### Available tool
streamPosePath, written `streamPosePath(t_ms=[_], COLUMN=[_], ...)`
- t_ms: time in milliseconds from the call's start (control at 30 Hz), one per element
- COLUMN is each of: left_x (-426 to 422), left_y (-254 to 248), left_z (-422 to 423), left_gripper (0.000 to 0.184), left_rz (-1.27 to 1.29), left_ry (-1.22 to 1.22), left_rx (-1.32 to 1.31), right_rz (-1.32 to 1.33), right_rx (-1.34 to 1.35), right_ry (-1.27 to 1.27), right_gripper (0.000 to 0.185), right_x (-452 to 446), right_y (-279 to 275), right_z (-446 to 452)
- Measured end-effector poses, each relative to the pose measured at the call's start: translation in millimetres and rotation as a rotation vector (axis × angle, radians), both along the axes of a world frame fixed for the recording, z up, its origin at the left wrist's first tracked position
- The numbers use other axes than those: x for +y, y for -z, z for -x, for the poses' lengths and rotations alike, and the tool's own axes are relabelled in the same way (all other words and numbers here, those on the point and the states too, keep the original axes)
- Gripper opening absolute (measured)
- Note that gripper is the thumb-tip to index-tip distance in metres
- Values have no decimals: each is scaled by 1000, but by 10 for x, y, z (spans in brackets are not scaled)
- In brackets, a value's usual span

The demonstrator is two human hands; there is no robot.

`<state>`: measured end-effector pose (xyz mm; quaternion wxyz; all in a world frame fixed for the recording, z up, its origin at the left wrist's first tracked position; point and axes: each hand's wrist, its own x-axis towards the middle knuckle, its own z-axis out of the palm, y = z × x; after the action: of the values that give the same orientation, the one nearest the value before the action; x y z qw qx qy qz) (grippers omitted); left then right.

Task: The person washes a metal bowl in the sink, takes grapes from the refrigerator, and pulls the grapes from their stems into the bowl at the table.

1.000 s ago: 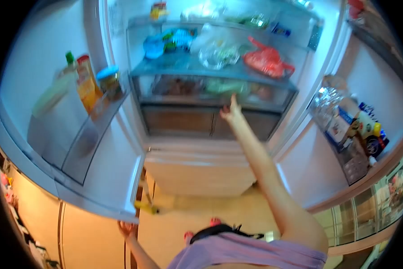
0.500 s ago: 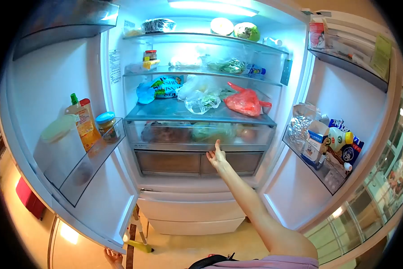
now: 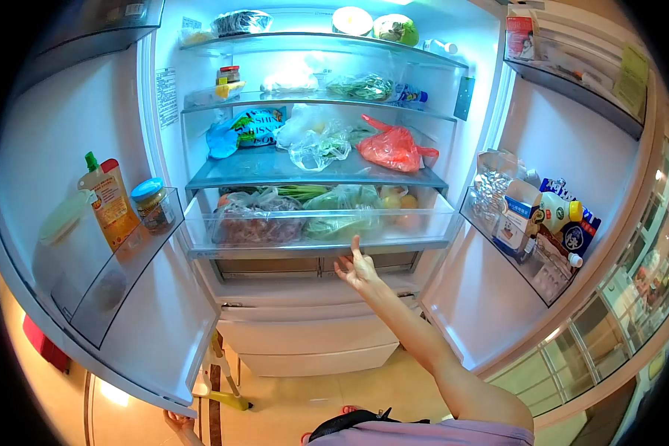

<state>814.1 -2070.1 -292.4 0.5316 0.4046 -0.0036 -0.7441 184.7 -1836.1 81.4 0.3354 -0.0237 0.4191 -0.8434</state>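
Note:
My right hand grips the front edge of a clear fridge drawer, thumb up on the front and fingers under the lip. The drawer is pulled partly out. Inside it lie a bag of dark reddish produce, a bag of pale green vegetables, green stalks and round fruit or vegetables at the right. At the bottom left, my left hand has its fingers on the lower corner of the open left fridge door; the rest of that hand is partly cut off.
Above the drawer, a shelf bears a blue bag, a clear bag and a red bag. Jars and pouches fill the left door bin. Boxes and bottles crowd the right door bin. Lower freezer drawers are closed.
My right hand has drawn the clear drawer outward, so its contents now show from above. The view has shifted slightly. My left hand stays at the door's corner.

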Motion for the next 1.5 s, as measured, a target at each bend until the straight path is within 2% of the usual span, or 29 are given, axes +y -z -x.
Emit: streamPosePath(t_ms=[133,300,367,400,433,467,600,667,700,733,767,800,833,867,900,933,967,1033,1067,1100,1133,1200,1267,1300,1333,1367,1400,1433,1500], left_x=[106,104,84,33,79,275,258,539,722,784,944,1059,1197,1333,1441,1458,1437,1312,1168,1111,1017,695,138,-92,-282,-437,-558,-594,-644], left_y=[-194,-165,-226,-240,-208,-542,-9,-35,4,253,272,368,145,-414,-1026,-1595,-2150,-3188,-3653,-4068,-4448,-5015,-5217,-5233,-5209,-5169,-5122,-5104,-5037], left_z=[137,165,181,199,180,304,142,328,459,477,613,705,880,1235,1519,1804,2091,2608,2823,3027,3243,3734,4238,4440,4604,4744,4868,4920,4931], left_gripper=[47,45,42,40,37,34,19,16,15,16,16,18,26,35,37,35,34,29,25,20,17,17,17,18,20,20,22,23,24], left_rz=[-88,15,-70,105,18,-69,-23,-133,-174,-264,-160,-147,-42,-49,94,371,653,979,1260,1388,1467,1675,1983,2018,2032,2029,1946,1842,1838], left_ry=[-145,-190,-158,21,-71,-158,-145,-229,-206,-143,-9,92,325,362,519,648,765,773,772,693,637,432,249,356,468,462,722,984,918], left_rx=[8,-37,-55,108,27,-59,66,147,67,145,-44,-14,-126,-264,-407,-577,-746,-631,-604,-622,-604,-851,-1206,-1450,-1701,-1706,-1795,-1869,-1851], right_rz=[14,-1,4,0,14,29,-18,9,56,59,20,-21,-182,-179,-333,-486,-438,-408,-354,-290,-96,-265,-267,-229,-449,-559,-671,-602,-633], right_rx=[35,-10,38,53,54,53,27,16,28,22,9,-2,158,159,428,707,857,1094,1220,1449,1440,1726,2040,2084,2123,2172,2221,2221,2188], right_ry=[-40,-6,-29,-48,-90,-135,-49,-84,-101,-110,-169,-228,-370,-373,-671,-968,-1011,-919,-747,-654,-648,-577,-560,-661,-835,-846,-855,-852,-810], right_gripper=[79,62,61,65,61,58,56,59,63,63,60,58,62,62,54,49,44,39,40,35,31,20,35,36,45,46,47,47,49], right_x=[214,283,333,352,391,419,470,534,546,579,631,678,766,838,903,935,895,615,333,43,-411,-1039,-1562,-1777,-1818,-1863,-1883,-1921,-1915], right_y=[-37,-37,-20,6,33,29,-124,-113,-104,-86,-69,-52,-204,-358,-510,-672,-841,-1352,-1425,-1683,-1643,-1747,-1563,-1445,-1485,-1468,-1464,-1400,-1349], right_z=[-193,-326,-337,-339,-334,-311,-506,-530,-506,-460,-400,-356,-409,-427,-439,-457,-515,-495,-366,-358,-150,-42,130,192,89,-17,-85,-76,-43])
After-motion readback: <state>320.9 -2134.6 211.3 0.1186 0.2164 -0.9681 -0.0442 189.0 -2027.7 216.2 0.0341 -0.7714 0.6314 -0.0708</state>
